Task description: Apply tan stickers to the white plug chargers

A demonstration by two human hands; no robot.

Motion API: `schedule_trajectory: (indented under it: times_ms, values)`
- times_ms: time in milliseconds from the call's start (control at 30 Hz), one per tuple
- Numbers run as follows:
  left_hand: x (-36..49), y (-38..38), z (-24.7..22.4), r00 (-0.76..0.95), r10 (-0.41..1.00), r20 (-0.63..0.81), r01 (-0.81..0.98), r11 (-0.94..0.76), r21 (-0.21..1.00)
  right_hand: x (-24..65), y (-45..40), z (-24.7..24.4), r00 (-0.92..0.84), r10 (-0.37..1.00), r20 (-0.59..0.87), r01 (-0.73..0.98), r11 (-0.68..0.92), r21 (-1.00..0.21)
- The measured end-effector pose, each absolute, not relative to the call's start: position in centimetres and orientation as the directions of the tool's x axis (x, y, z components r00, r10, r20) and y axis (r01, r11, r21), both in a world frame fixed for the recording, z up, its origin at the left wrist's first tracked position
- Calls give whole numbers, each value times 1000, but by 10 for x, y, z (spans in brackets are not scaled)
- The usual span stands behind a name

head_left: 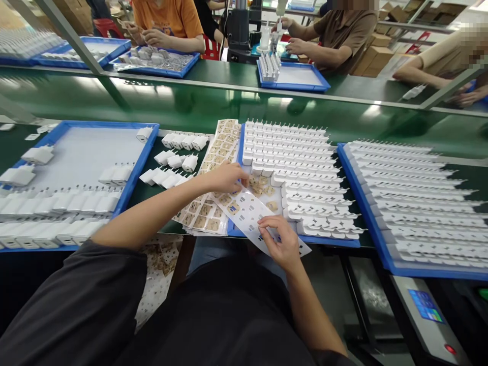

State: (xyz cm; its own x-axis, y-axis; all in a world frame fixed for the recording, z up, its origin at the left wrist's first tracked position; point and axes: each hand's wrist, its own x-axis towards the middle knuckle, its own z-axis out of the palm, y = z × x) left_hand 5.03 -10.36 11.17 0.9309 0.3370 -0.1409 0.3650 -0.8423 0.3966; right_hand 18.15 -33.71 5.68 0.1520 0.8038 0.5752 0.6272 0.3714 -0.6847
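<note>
Between my hands a white sticker sheet slants over the near edge of the table, mostly bare backing with a brown sticker at its upper left part. My left hand is closed at the sheet's far end, fingers curled and partly hidden. At the near end, my right hand pinches the sheet with thumb and forefinger. Loose brown pieces lie just beyond, in a blue tray packed with rows of white charger plugs. A stack of brown sticker sheets lies under and beside my left hand.
Left stands a blue-rimmed tray with white chargers; several more chargers sit on the green table beside it. Another full tray is at right, above a device with a screen. Across the bench, co-workers handle parts near trays.
</note>
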Motion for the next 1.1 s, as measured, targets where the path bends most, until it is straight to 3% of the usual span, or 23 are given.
schedule_trajectory:
  times_ms: [100, 233, 400, 533, 767, 867, 967, 1033, 1100]
  values:
    - [69, -123, 112, 951, 307, 37, 277, -900, 335, 177, -343, 57, 184, 797, 575, 609, 367, -703]
    - [106, -167, 106, 968, 202, 152, 149, -941, 304, 174, -355, 66, 163, 800, 578, 547, 414, -728]
    - [132, -206, 93, 946, 225, 234, 200, -972, 125, 177, -367, 72, 190, 788, 586, 523, 424, -740]
    - [127, -218, 87, 928, 279, 248, 253, -959, 130, 182, -371, 63, 240, 804, 543, 498, 378, -780]
    - [129, -236, 79, 944, 253, 211, 234, -966, 111, 185, -373, 54, 266, 807, 527, 417, 396, -818]
    - [129, -235, 77, 938, 263, 224, 212, -951, 226, 189, -376, 54, 276, 799, 534, 398, 410, -820]
    - [113, -232, 80, 880, 379, 286, 174, -817, 550, 191, -380, 53, 291, 793, 535, 366, 424, -828]
    - [95, -233, 83, 801, 533, 274, 89, -558, 825, 191, -381, 54, 315, 795, 519, 315, 429, -847]
    - [75, -236, 84, 734, 663, 151, -49, -171, 984, 188, -380, 56, 331, 804, 495, 244, 433, -867]
